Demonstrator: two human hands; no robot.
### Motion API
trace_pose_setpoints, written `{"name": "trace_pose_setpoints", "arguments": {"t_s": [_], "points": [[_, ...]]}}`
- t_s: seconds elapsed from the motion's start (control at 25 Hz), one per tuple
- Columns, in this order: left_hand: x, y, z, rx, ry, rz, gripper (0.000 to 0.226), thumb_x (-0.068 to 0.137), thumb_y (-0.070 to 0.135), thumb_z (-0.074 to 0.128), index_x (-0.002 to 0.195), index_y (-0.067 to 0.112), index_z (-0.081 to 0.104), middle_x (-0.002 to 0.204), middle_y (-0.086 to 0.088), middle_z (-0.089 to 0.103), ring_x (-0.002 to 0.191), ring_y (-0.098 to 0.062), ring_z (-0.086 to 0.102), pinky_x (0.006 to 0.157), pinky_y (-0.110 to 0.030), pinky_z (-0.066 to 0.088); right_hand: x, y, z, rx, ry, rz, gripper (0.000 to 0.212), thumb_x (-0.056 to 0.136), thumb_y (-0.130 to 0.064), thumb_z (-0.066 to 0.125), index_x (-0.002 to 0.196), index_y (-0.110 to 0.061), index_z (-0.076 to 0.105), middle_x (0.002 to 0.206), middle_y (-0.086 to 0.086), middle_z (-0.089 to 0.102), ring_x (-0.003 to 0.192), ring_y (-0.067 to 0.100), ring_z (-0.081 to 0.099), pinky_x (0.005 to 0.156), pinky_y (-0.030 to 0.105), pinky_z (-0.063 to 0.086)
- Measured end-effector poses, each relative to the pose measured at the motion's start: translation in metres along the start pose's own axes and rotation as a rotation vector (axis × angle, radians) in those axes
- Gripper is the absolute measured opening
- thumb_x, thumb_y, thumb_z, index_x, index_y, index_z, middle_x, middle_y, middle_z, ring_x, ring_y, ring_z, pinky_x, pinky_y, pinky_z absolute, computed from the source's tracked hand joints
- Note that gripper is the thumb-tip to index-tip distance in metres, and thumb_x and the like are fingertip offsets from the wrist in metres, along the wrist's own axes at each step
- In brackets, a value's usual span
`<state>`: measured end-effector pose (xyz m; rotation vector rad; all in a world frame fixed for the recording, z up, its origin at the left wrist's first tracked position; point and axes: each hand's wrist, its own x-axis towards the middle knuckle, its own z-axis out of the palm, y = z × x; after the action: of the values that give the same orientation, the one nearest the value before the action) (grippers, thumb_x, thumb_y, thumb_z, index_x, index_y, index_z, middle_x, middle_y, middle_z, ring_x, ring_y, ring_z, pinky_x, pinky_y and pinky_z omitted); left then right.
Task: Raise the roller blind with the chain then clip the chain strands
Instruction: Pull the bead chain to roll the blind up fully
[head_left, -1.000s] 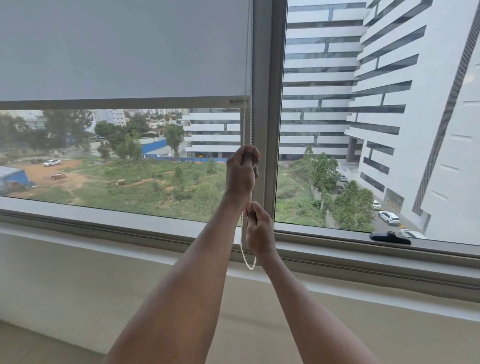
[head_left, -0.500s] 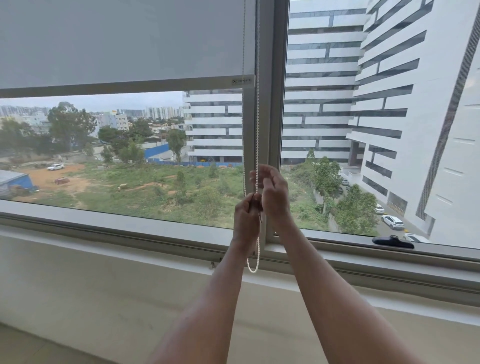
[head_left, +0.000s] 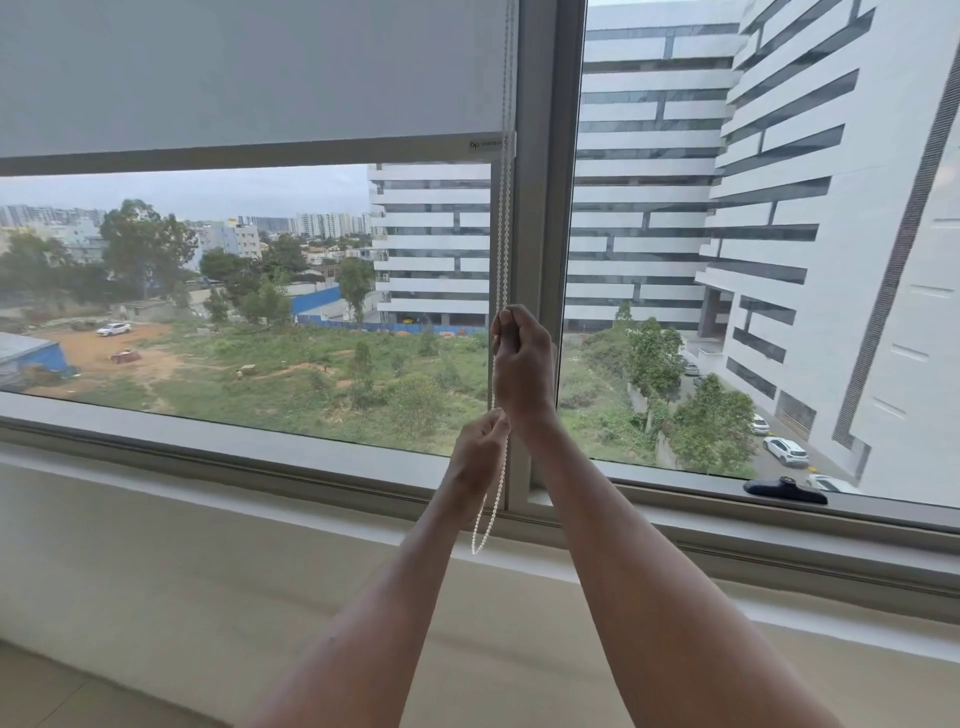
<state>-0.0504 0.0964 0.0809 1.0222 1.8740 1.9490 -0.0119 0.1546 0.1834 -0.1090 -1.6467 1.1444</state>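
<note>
The grey roller blind (head_left: 249, 73) covers the top of the left window pane, and its bottom bar (head_left: 249, 156) hangs a little above the skyline outside. A white bead chain (head_left: 501, 234) runs down the blind's right edge beside the window post and ends in a loop (head_left: 480, 540) below the frame. My right hand (head_left: 522, 364) is closed around the chain at mid-window height. Just beneath it, near the lower frame, my left hand (head_left: 478, 452) pinches the chain. No clip is in sight.
A grey vertical window post (head_left: 545, 156) stands just right of the chain. A black window handle (head_left: 784, 491) lies on the lower frame at the right. Below the window runs a pale ledge and wall (head_left: 208, 519).
The blind's bottom bar has risen and more sky shows beneath it. My hands have swapped places on the chain: the right is now uppermost, the left has dropped below it.
</note>
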Motion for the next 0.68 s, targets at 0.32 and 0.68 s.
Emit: {"name": "trace_pose_setpoints", "arguments": {"t_s": [0.32, 0.68], "points": [[0.032, 0.085, -0.017, -0.125, 0.204, 0.180, 0.041, 0.116, 0.019, 0.038, 0.140, 0.003, 0.067, 0.131, -0.011, 0.075, 0.118, -0.017, 0.071, 0.104, -0.028, 0.056, -0.042, 0.041, 0.000, -0.076, 0.004, 0.096, 0.036, 0.107, -0.004, 0.049, 0.073, -0.018, 0.050, 0.064, -0.008, 0.047, 0.059, 0.008, 0.037, 0.055, 0.026, 0.033], [0.052, 0.172, 0.007, -0.270, 0.198, 0.324, 0.037, 0.116, 0.011, 0.039, 0.088, 0.013, 0.063, 0.067, 0.003, 0.045, 0.056, -0.005, 0.036, 0.054, -0.023, 0.026, -0.078, 0.075, 0.000, -0.058, -0.024, 0.159, 0.047, 0.108, -0.003, 0.049, 0.070, -0.031, 0.045, 0.061, -0.021, 0.050, 0.058, 0.001, 0.040, 0.058, 0.013, 0.034]]}}
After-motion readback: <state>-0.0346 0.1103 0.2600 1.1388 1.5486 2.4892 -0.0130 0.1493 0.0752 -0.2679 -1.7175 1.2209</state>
